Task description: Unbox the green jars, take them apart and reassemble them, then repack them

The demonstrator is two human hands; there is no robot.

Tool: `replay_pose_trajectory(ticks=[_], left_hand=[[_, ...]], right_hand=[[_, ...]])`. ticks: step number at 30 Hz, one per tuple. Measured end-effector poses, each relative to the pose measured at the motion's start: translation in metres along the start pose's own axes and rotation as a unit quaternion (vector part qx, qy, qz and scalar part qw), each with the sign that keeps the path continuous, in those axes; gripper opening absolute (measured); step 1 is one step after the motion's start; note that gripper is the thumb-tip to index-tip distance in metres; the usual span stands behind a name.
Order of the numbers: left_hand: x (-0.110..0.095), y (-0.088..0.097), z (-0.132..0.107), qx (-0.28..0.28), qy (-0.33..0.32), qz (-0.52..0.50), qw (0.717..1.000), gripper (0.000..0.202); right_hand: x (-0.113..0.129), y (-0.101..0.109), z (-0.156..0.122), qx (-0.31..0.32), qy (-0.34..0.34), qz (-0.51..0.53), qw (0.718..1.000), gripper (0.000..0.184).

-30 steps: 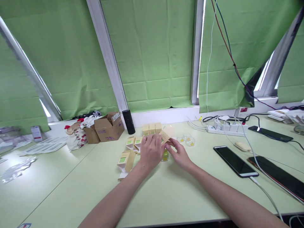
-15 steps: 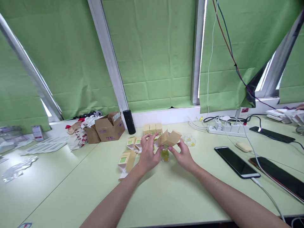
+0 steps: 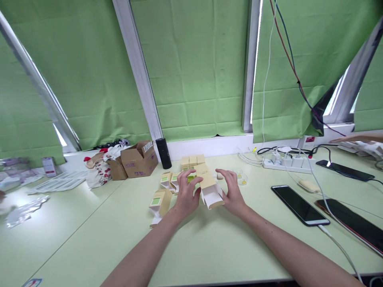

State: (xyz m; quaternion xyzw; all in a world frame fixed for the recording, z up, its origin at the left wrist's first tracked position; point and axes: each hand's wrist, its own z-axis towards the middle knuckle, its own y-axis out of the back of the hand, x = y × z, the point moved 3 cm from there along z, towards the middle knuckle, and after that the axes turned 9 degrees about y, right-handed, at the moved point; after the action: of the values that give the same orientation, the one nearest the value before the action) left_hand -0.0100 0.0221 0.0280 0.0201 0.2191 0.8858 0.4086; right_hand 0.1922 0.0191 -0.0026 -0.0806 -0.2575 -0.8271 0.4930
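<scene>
I am holding a small tan carton (image 3: 208, 187) between both hands over the pale green table (image 3: 209, 247), just in front of the row of closed tan boxes (image 3: 192, 161) by the window sill. My left hand (image 3: 186, 194) is gripping its far end, thumb over the green window, and my right hand (image 3: 231, 192) is lying against its right side with fingers spread, not closed. The carton's near end is standing open toward me, showing a white inside; I cannot tell what is in it. No writing on it is readable. To the left, more open cartons (image 3: 160, 201) with green panels are lying about. A brown shipping box (image 3: 138, 160) is carrying a white label, too small to read.
</scene>
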Motion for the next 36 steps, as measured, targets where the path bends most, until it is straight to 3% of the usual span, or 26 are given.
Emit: replay_pose_trajectory(ticks=[4, 14, 20, 27, 30, 36], left_hand=[[-0.003, 0.001, -0.002, -0.024, -0.024, 0.004, 0.999, 0.048], [-0.011, 0.002, -0.006, -0.021, -0.043, -0.035, 0.998, 0.042], [-0.013, 0.007, 0.001, 0.005, 0.015, -0.107, 0.994, 0.058], [-0.008, 0.005, 0.008, 0.014, 0.097, -0.212, 0.972, 0.043], [-0.003, 0.002, 0.005, 0.008, 0.143, -0.263, 0.954, 0.046], [0.003, -0.007, 0.001, 0.017, 0.262, -0.408, 0.874, 0.048]], right_hand=[[-0.013, -0.005, -0.004, 0.005, -0.038, -0.02, 0.999, 0.043], [-0.03, -0.015, -0.01, 0.031, -0.067, -0.039, 0.997, 0.04], [-0.031, -0.014, -0.009, 0.037, -0.064, -0.044, 0.996, 0.04], [-0.024, -0.013, -0.007, 0.031, -0.054, -0.037, 0.997, 0.038], [-0.02, -0.011, -0.006, 0.023, -0.047, -0.032, 0.998, 0.037], [-0.015, -0.008, -0.003, 0.009, -0.031, -0.024, 0.999, 0.038]])
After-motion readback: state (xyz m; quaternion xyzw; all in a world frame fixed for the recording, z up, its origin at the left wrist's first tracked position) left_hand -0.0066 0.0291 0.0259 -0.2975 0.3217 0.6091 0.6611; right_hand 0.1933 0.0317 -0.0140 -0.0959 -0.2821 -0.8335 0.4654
